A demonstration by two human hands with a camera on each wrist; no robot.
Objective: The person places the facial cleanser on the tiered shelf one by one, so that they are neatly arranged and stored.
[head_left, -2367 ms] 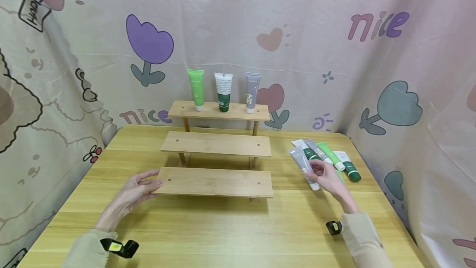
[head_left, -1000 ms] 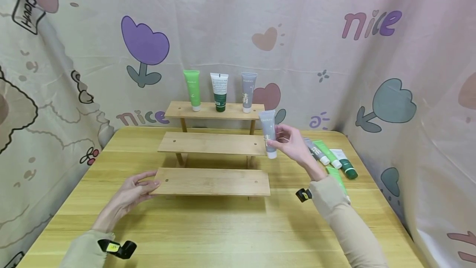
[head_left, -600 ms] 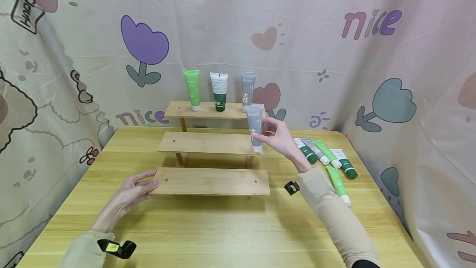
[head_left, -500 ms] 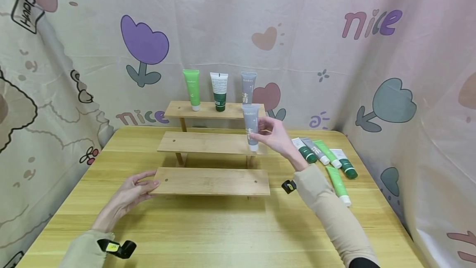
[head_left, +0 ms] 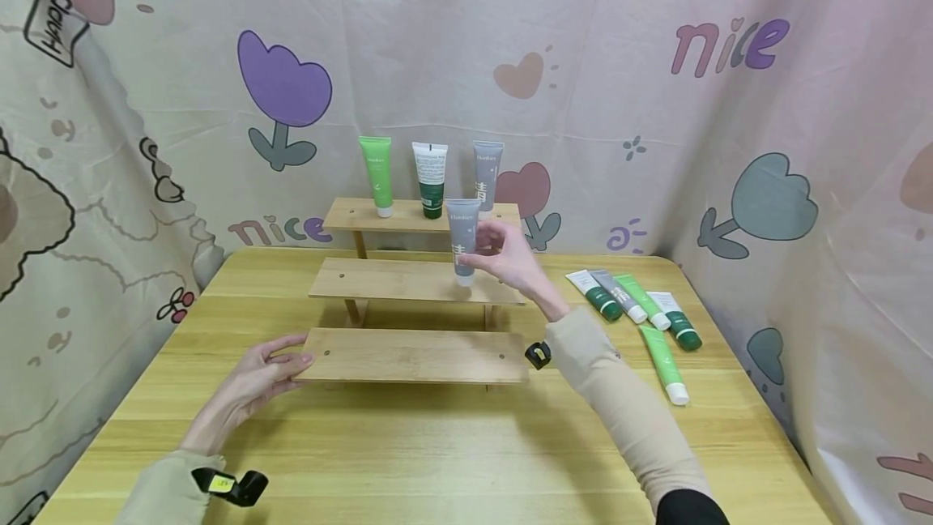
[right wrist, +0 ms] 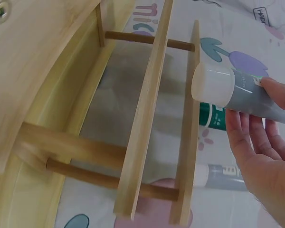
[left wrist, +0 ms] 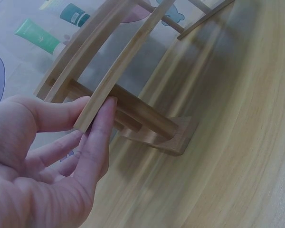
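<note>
In the head view my right hand [head_left: 506, 258] pinches a grey-blue squeeze tube [head_left: 462, 237] upright, cap down, over the middle step of a wooden three-step stand [head_left: 415, 356]. The right wrist view shows the white cap of this tube [right wrist: 213, 85] apart from the step boards. My left hand [head_left: 266, 375] grips the left end of the lowest step; the left wrist view has thumb and fingers on either side of that board [left wrist: 102, 92]. On the top step stand a green tube [head_left: 377, 175], a white and dark-green tube [head_left: 430, 177] and another grey-blue tube [head_left: 487, 168].
To the right on the wooden table [head_left: 408, 460] lies a loose group of several tubes, among them a green tube [head_left: 663, 363] nearest the front and a white and dark-green tube [head_left: 676, 321]. A printed curtain [head_left: 583, 6] hangs behind and at both sides.
My right hand has lifted the grey-blue tube from the group at the right, turned it upright and carried it left over the middle step. My left hand keeps its hold.
</note>
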